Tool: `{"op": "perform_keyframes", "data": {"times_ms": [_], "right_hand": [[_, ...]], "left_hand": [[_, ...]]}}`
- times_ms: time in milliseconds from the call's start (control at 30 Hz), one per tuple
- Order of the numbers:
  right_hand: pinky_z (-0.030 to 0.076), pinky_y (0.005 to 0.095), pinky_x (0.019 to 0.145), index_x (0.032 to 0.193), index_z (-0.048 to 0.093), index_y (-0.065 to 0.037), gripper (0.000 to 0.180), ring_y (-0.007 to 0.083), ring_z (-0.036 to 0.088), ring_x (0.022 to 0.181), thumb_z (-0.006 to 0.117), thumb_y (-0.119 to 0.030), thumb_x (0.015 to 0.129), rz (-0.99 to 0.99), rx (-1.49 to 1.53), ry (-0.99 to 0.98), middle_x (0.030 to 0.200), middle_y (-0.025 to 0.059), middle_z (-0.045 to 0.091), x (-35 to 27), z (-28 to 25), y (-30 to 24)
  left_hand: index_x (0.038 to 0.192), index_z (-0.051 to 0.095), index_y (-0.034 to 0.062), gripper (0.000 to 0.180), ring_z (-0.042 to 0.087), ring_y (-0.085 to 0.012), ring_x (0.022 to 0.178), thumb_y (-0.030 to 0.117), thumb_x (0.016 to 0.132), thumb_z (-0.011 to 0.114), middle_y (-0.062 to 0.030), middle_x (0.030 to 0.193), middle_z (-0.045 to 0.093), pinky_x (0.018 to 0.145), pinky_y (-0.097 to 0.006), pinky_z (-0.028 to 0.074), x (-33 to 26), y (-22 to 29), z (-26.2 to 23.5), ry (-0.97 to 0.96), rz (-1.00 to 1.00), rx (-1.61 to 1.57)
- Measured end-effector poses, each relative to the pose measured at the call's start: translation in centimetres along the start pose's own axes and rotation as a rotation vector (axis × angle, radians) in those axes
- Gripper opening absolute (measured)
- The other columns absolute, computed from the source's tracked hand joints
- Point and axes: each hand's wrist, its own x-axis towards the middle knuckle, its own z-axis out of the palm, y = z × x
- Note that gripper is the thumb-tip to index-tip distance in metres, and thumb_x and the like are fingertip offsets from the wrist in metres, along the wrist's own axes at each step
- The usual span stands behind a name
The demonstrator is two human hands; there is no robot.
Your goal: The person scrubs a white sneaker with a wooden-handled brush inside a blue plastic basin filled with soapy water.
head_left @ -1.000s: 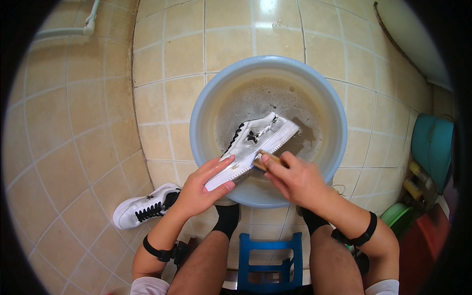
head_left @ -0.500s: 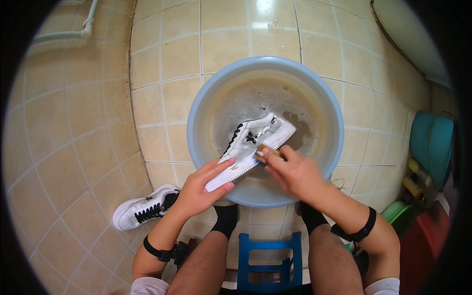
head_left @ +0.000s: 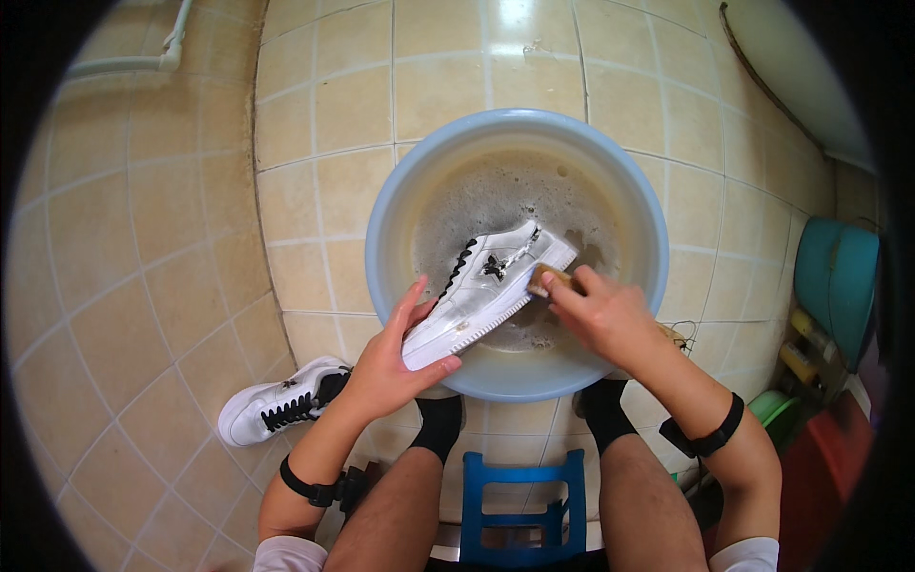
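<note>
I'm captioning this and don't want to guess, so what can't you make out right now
All in the head view:
Tan, block-shaped scrubber: working face turned toward the held white sneaker with black laces, rest partly covered by the right hand.
That sneaker's far side: faces away from the camera.
Bottom of the round, light-blue plastic basin: under murky, foamy water.
Full shape of the red object at right: cut off by the dark fisheye rim.

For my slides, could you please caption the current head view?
Left hand grips a white shoe over a light-blue basin while the right hand holds a brown brush at its sole.
</note>
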Motion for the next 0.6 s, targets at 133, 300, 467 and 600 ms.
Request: {"op": "perform_keyframes", "data": {"times_ms": [133, 300, 467, 600], "right_hand": [[0.046, 0.0336, 0.047, 0.11, 0.056, -0.015, 0.033, 0.0227, 0.059, 0.066, 0.065, -0.021, 0.078, 0.122, -0.007, 0.027, 0.08, 0.0061, 0.052, 0.1, -0.7, 1.4], [0.047, 0.0344, 0.057, 0.112, 0.056, -0.014, 0.037, 0.0242, 0.057, 0.073, 0.066, -0.02, 0.077, 0.071, 0.07, -0.021, 0.083, 0.0064, 0.054, 0.5, -2.2, 2.1], [0.046, 0.035, 0.066, 0.114, 0.055, -0.009, 0.044, 0.0254, 0.054, 0.079, 0.067, -0.02, 0.073, 0.013, 0.196, -0.092, 0.083, 0.0073, 0.054, 1.9, -3.1, 1.1], [0.047, 0.0328, 0.065, 0.116, 0.054, -0.006, 0.049, 0.0236, 0.053, 0.077, 0.067, -0.021, 0.072, -0.199, 0.188, -0.038, 0.086, 0.0062, 0.055, 2.7, -3.4, -0.9]], "left_hand": [[0.133, 0.035, 0.0046, 0.082, 0.051, -0.0314, 0.113, 0.027, 0.068, 0.079, -0.018, 0.118, 0.053, 0.094, -0.036, 0.041, -0.5, -1.0, -0.2, 0.061, 0.072, 0.033], [0.116, 0.049, 0.0024, 0.066, 0.056, -0.0261, 0.097, 0.022, 0.063, 0.082, -0.0132, 0.104, 0.055, 0.083, -0.033, 0.048, -2.2, 1.1, -1.7, 0.036, 0.153, 0.383], [0.107, 0.056, 0.0016, 0.049, 0.059, -0.0246, 0.083, 0.016, 0.066, 0.079, -0.0122, 0.095, 0.058, 0.07, -0.032, 0.05, -2.6, 0.1, -2.2, 0.096, 0.257, 0.381], [0.1, 0.06, 0.0015, 0.041, 0.06, -0.0267, 0.074, 0.014, 0.065, 0.077, -0.012, 0.084, 0.06, 0.064, -0.034, 0.05, -2.7, 0.9, -2.3, 0.106, 0.346, 0.45]]}}
